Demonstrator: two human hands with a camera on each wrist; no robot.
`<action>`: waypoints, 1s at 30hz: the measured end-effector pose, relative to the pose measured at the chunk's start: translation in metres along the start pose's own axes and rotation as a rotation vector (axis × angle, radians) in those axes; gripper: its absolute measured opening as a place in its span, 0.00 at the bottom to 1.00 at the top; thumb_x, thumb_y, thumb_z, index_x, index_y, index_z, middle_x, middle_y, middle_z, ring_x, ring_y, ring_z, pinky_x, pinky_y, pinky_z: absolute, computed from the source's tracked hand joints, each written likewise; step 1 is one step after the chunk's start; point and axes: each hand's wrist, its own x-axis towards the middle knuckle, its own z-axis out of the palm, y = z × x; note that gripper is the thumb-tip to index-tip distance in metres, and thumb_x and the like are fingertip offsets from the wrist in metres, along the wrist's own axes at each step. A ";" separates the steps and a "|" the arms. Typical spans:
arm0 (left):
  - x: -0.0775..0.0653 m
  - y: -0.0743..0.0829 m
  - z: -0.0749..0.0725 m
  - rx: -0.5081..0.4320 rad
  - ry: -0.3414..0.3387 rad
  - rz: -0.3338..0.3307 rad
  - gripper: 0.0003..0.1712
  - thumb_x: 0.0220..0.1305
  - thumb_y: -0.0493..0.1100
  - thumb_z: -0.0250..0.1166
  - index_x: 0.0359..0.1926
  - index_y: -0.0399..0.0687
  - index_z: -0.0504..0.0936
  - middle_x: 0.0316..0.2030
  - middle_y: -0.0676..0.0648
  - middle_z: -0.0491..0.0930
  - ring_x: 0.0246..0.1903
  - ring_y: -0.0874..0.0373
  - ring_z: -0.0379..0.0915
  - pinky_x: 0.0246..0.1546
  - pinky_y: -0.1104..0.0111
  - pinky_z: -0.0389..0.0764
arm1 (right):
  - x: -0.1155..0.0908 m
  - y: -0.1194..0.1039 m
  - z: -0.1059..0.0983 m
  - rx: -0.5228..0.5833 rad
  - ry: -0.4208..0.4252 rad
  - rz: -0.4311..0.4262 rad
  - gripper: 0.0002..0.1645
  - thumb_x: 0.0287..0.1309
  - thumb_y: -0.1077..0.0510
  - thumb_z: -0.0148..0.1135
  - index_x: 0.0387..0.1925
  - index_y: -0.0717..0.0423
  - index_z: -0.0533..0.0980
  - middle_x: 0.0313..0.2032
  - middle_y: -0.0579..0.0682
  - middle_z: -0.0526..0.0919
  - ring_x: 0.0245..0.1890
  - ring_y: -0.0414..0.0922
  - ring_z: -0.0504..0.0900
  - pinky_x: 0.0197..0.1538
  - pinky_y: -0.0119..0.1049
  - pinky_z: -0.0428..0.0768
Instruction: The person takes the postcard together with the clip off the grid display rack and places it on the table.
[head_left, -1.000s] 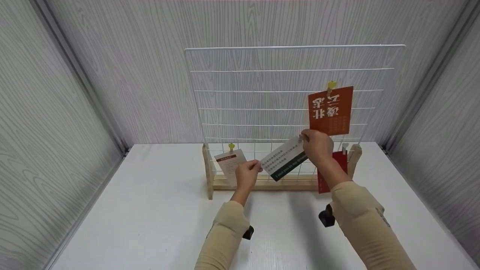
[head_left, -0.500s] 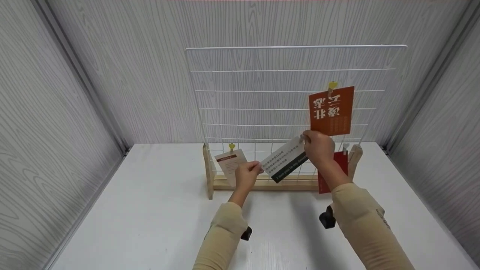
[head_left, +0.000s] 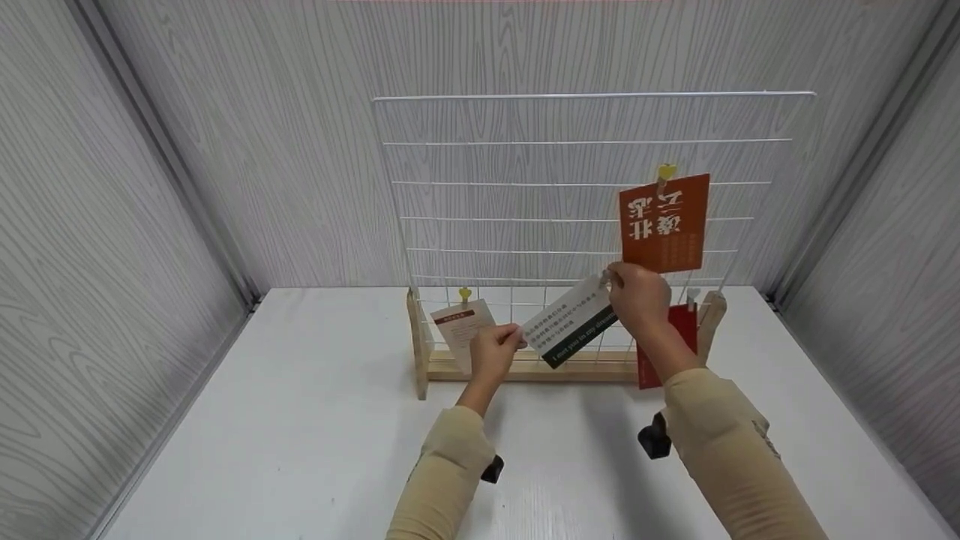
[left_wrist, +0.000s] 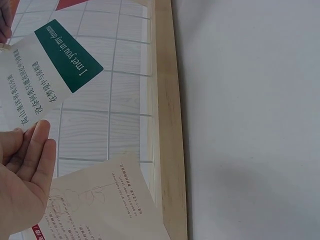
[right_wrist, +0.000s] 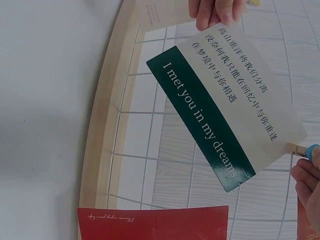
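A white card with a dark green band (head_left: 566, 319), lettered "I met you in my dreams", is held slantwise in front of the wire grid. My left hand (head_left: 495, 351) pinches its left corner between thumb and fingers. At the upper right corner my right hand (head_left: 641, 300) grips a small wooden clothespin (right_wrist: 298, 148) with a blue end. In the right wrist view the clothespin's tip meets the card's corner, near a grid wire. Whether it also bites the wire, I cannot tell.
The white wire grid (head_left: 592, 95) stands in a wooden base (head_left: 562, 371) on a white table (head_left: 315, 442). Clipped to it are an orange card (head_left: 664, 225), a red card (head_left: 684, 326), and a pale card with a red stripe (head_left: 454, 330). Grey wood-grained walls (head_left: 315, 150) surround the table.
Both hands keep their places and their holds on the card and clothespin. The card's lower edge has dipped very slightly; the whole head view has shifted a little.
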 end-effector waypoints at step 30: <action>-0.012 -0.011 -0.005 -0.090 0.019 -0.035 0.06 0.53 0.30 0.59 0.32 0.30 0.79 0.25 0.42 0.78 0.24 0.55 0.77 0.25 0.72 0.76 | -0.006 0.005 -0.011 -0.025 0.074 -0.093 0.06 0.50 0.64 0.58 0.31 0.62 0.78 0.28 0.57 0.80 0.25 0.52 0.78 0.32 0.46 0.75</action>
